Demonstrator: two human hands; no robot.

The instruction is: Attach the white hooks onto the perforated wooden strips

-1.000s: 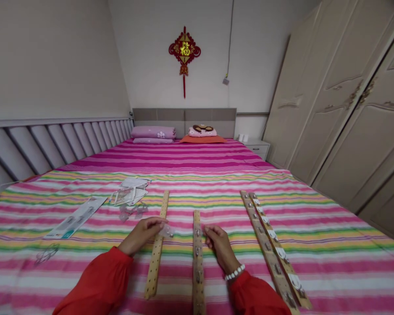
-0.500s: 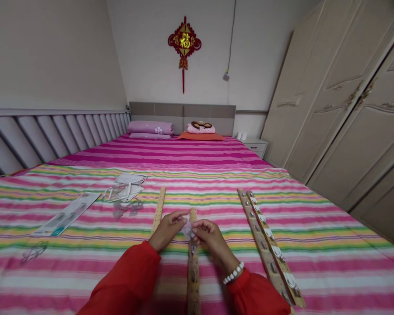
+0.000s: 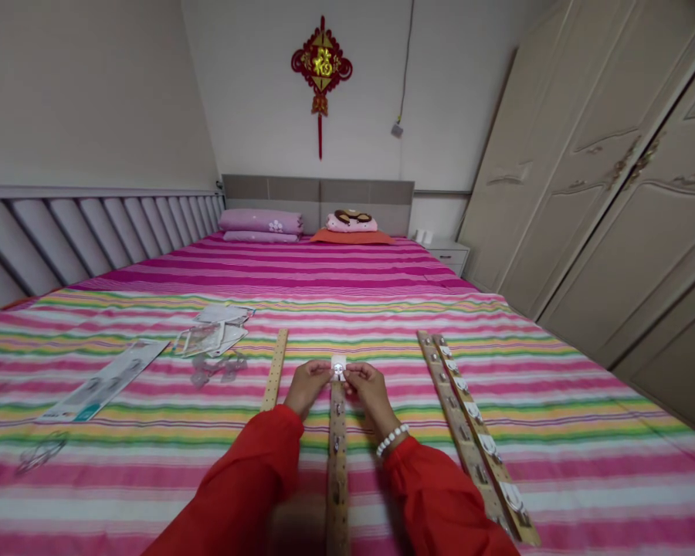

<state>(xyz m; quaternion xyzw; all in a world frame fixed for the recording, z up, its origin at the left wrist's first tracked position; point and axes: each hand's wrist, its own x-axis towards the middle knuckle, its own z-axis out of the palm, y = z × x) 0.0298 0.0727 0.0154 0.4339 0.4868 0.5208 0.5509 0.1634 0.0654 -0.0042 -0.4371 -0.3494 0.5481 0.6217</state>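
Note:
A clear square adhesive hook [image 3: 338,367] with a metal hook on it stands at the far end of the middle wooden strip [image 3: 338,498]. My left hand [image 3: 308,384] pinches its left edge, and my right hand [image 3: 371,388], with a white bead bracelet at the wrist, pinches the right edge. Whether its back touches the wood is hidden. Several metal hooks sit in a row along the strip nearer to me. To the left lies a bare strip with holes [image 3: 275,371], close to my left wrist.
Two strips bearing hooks [image 3: 466,428] lie on the right. On the left are a long hook package [image 3: 107,382], a stack of packets [image 3: 214,332], clear film pieces [image 3: 217,369] and a loop of thin wire or cord [image 3: 43,450]. A striped sheet [image 3: 208,479] covers the bed.
Both hands have moved away from me to the strip's far end. The clear hook, tilted between my fingers before, is now squared up there. The view has shifted slightly.

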